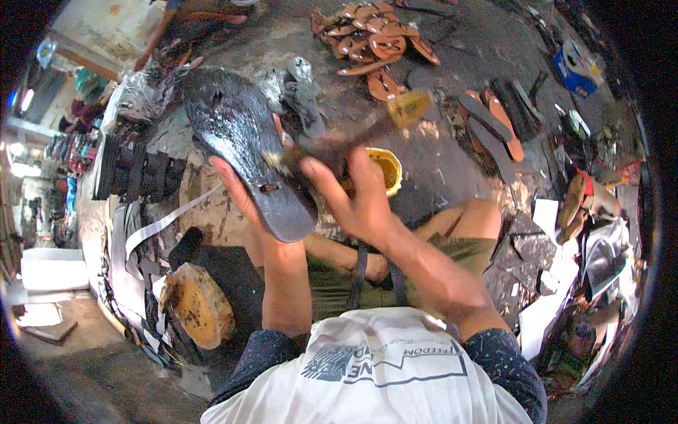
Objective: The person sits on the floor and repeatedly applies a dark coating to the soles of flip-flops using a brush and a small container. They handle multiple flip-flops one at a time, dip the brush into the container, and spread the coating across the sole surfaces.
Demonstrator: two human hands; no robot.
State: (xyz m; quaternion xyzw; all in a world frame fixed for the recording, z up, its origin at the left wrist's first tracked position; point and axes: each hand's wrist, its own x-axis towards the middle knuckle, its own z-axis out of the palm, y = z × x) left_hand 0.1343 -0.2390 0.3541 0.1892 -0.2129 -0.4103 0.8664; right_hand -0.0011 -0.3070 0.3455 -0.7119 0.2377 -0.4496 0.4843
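Observation:
My left hand (244,198) is wrapped round the edge of a black shoe sole (244,134), which it holds up and tilted. The sole's upper part shines wet, while the end by my wrist looks duller. In my right hand (360,201) is a brush (332,145) with a dark handle; its pale tip is at the sole's right edge. The handle's far end is yellowish and blurred by motion. Just beyond my right hand stands a yellow tub (390,167) with yellowish stuff inside, partly hidden by that hand.
A pile of brown sandals (367,35) lies at the far middle. Several loose soles (487,131) lie to the right, near a blue box (573,67). At left are black straps (138,173) and a round wood block (201,311). Scraps (526,247) cover the floor at right.

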